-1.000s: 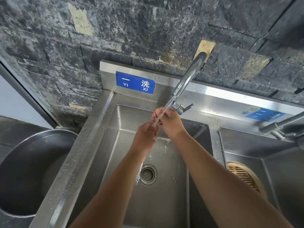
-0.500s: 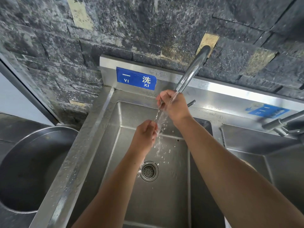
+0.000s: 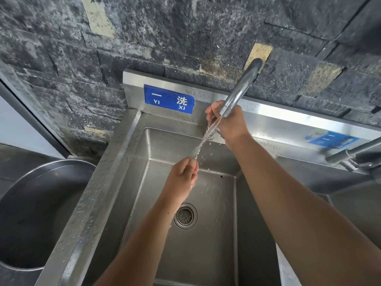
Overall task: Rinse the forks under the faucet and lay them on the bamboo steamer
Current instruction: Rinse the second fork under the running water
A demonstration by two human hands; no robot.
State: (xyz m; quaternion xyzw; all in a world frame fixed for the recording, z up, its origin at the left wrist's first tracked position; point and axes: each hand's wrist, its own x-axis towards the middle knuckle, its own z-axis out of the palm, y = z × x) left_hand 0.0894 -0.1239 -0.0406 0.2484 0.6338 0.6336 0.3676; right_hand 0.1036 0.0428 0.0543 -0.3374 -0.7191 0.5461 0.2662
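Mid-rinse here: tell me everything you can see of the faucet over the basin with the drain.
The curved chrome faucet is a smooth, shiny metal tube, seen against the dark stone wall, slanting down to a slightly wider outlet; its base is hidden. It is running: a clear stream falls to the curled left hand. The right hand, gripping a metal fork, sits just behind the outlet; whether they touch cannot be told.
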